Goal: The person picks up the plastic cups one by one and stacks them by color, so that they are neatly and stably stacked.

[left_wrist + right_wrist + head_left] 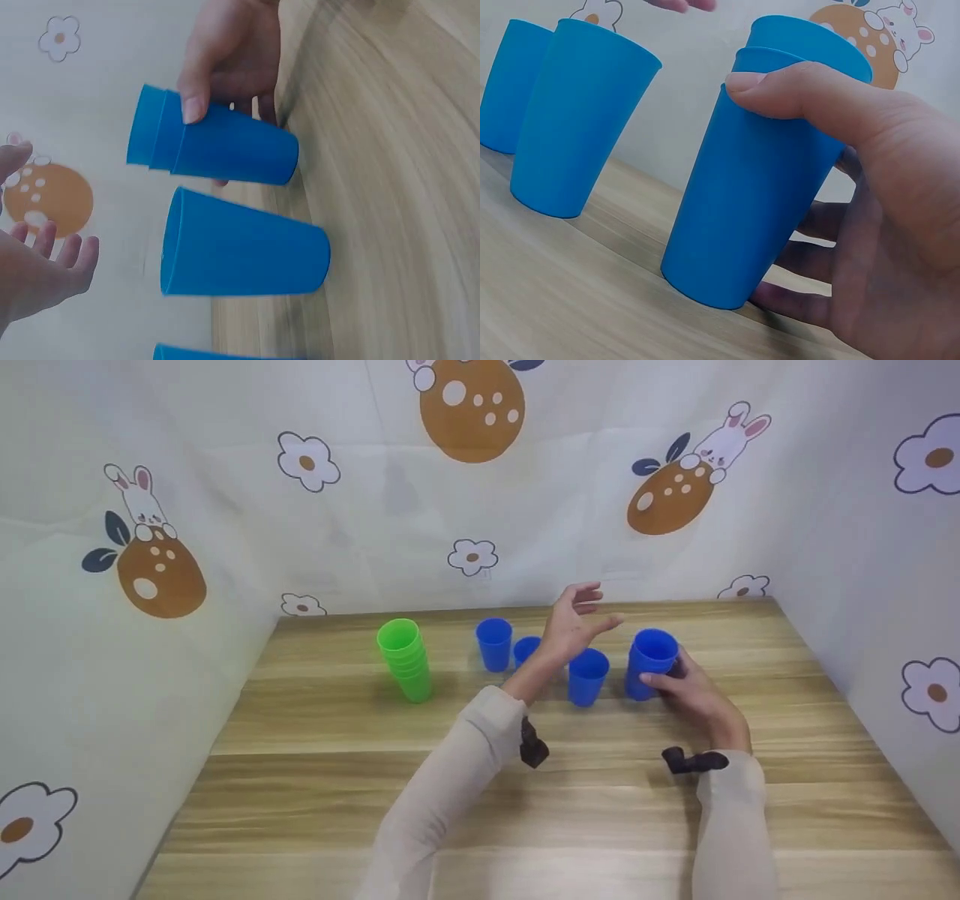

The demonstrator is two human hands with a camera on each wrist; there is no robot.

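Observation:
My right hand (694, 690) grips a nested stack of blue cups (654, 664) at the right, thumb across the near side and fingers behind. In the right wrist view the stack (742, 180) leans slightly, its base close to the tabletop, with staggered rims at the top. My left hand (570, 622) hangs in the air to the left of that stack, fingers spread and holding nothing. Below it a single blue cup (587, 679) stands upright. Two more blue cups stand further left: one (494, 646) in full view, another (527, 649) partly hidden by my left forearm.
A tall nested stack of green cups (405, 660) stands at the left on the wood-grain table (315, 780). Fabric walls with rabbit and flower prints (472, 510) close off the back and both sides. Each wrist bears a black camera mount (534, 746).

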